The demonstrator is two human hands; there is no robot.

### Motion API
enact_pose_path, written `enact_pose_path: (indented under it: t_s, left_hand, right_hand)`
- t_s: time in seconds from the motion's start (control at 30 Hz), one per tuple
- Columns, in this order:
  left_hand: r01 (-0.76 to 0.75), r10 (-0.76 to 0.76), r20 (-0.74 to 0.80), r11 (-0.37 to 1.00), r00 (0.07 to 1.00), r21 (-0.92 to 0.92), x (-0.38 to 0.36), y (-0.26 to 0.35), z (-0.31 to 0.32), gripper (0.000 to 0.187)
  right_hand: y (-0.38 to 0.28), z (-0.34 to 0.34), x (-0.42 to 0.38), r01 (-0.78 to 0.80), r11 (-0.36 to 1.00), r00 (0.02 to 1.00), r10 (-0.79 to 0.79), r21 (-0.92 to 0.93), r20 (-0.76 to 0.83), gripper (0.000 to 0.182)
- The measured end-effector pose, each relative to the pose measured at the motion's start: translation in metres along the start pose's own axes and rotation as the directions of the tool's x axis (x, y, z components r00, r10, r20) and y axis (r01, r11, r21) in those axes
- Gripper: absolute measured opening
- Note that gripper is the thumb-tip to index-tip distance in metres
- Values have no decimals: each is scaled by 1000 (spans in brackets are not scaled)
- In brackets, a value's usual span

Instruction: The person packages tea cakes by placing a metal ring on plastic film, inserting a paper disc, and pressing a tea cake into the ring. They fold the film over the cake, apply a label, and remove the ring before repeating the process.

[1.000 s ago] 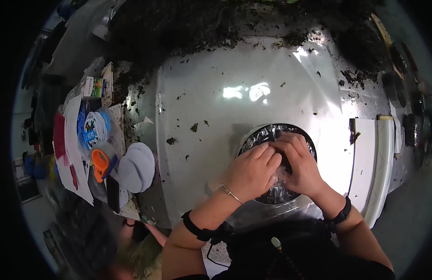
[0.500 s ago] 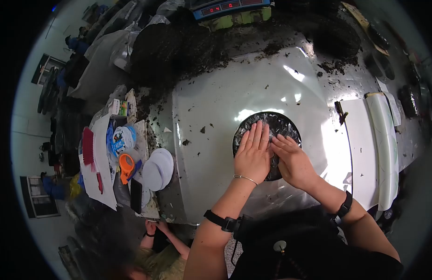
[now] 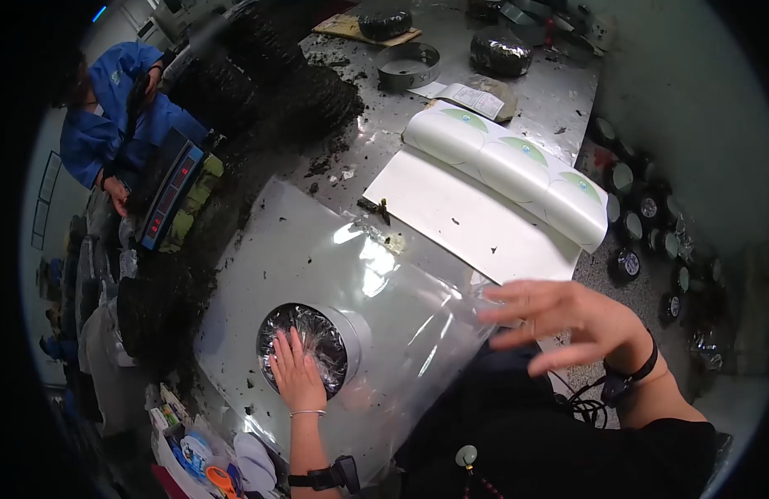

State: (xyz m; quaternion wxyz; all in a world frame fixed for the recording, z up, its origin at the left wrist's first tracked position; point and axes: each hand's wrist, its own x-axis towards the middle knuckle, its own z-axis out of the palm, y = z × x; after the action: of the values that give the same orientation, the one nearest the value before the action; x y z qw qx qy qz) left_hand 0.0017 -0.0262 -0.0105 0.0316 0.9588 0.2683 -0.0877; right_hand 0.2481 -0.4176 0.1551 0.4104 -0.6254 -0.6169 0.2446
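My left hand (image 3: 298, 372) lies flat, fingers stretched, on a round dark cake wrapped in clear plastic film (image 3: 320, 334). The cake sits inside a metal ring mould (image 3: 356, 343) on a sheet of clear plastic (image 3: 318, 249). Well to the right, my right hand (image 3: 563, 323) hangs in the air above the table's near edge, its fingers spread and nothing in it. A white paper sheet (image 3: 476, 220) is the nearest thing beyond it.
Past the paper lies a white roll with green print (image 3: 505, 162). Another ring mould (image 3: 408, 66) and wrapped dark cakes (image 3: 501, 51) stand at the back. A scale (image 3: 170, 191) and heaped dark material (image 3: 310, 108) are to the left, near a person in blue (image 3: 110, 108). Several tins (image 3: 624, 264) are at right.
My view has turned to the right. My right hand has left the wrapped cake and moved out to the right; my left hand remains on it.
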Motion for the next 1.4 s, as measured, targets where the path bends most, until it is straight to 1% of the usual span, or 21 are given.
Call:
enact_pose_path:
  t_s: [0.03, 0.07, 0.1, 0.13, 0.17, 0.23, 0.27, 0.33, 0.43, 0.47, 0.5, 0.6, 0.73, 0.93, 0.97, 1.07, 1.13, 1.2, 1.23, 1.33, 1.4]
  left_hand:
    - [16, -16, 8, 1000, 1000, -1, 5, 2, 0, 65]
    - [0, -1, -16, 1000, 1000, -22, 5, 0, 1, 64]
    - [-11, 10, -38, 999, 999, -44, 4, -2, 3, 64]
    - [-17, 13, -63, 997, 998, -70, 4, -2, 6, 64]
    - [-23, 16, -76, 996, 997, -87, 4, -5, 10, 64]
    - [-10, 5, -61, 997, 998, -70, 9, -1, 4, 64]
    - [6, -8, -43, 998, 999, -61, 6, 0, 3, 64]
    - [26, -26, -22, 999, 999, -31, 6, 1, -1, 63]
    - [36, -36, -11, 999, 999, -28, 6, 6, 0, 63]
    - [28, -29, -24, 999, 999, -45, 7, 5, 1, 64]
    - [23, -25, -39, 998, 999, -62, 8, 4, 2, 65]
    - [10, -11, -45, 999, 999, -37, 9, -1, 6, 65]
    - [-25, 19, -99, 998, 995, -58, 5, 2, 4, 62]
    - [-38, 16, -191, 993, 981, -111, -1, 2, 7, 83]
    - [-23, 2, -198, 994, 980, -104, 1, -1, 15, 87]
    - [14, -30, -155, 995, 987, -103, 1, -1, 21, 84]
    - [22, -37, -158, 995, 987, -94, 3, -1, 25, 86]
    - [28, -43, -147, 995, 988, -100, 2, 0, 22, 85]
    - [38, -49, -147, 996, 988, -76, 1, 2, 18, 90]
    - [71, -81, -167, 996, 983, -62, 2, 3, 24, 94]
    - [72, -74, -174, 997, 982, -21, 0, 4, 21, 99]
  right_hand:
    - [32, 3, -27, -510, 839, 776, 354, -189, -522, 56]
    - [95, -5, -69, -802, 538, 468, 292, -261, -834, 60]
    - [180, -16, -146, -924, 325, 236, 73, -201, -969, 59]
    - [234, -10, -203, -994, -62, -97, 167, 87, -981, 64]
    - [202, 5, -176, -985, -110, -165, 415, 131, -895, 66]
    - [176, 57, -166, -874, 258, 487, 469, -413, -737, 68]
    - [156, 72, -161, -718, 595, 693, 563, -361, -451, 62]
    - [151, 66, -180, -705, 686, 662, 728, 179, -179, 54]
    - [169, 41, -178, -818, 557, 156, 452, 141, -878, 49]
    - [181, 26, -179, -807, 424, 492, 95, -412, -865, 45]
    - [194, 17, -179, -713, 349, 670, 86, -608, -737, 41]
    - [234, 17, -191, -642, 339, 710, -75, -687, -700, 37]
    - [223, 30, -183, -666, 335, 692, -55, -666, -720, 29]
    - [229, 20, -181, -622, 598, 561, -111, -506, -821, 11]
    - [232, 11, -182, -662, 607, 508, -70, -441, -859, 4]
    - [248, -74, -211, -869, 491, 91, 281, 62, -955, 13]
    - [301, -164, -272, -858, 513, -56, -20, 38, -998, 24]
    - [296, -268, -304, -963, 197, -175, 65, 185, -982, 26]
    - [271, -307, -274, -969, 173, -192, -76, 177, -978, 27]
    - [165, -406, -101, -953, 245, 114, -255, -178, -960, 34]
    - [131, -475, 19, -712, 239, 429, -595, -660, -679, 38]
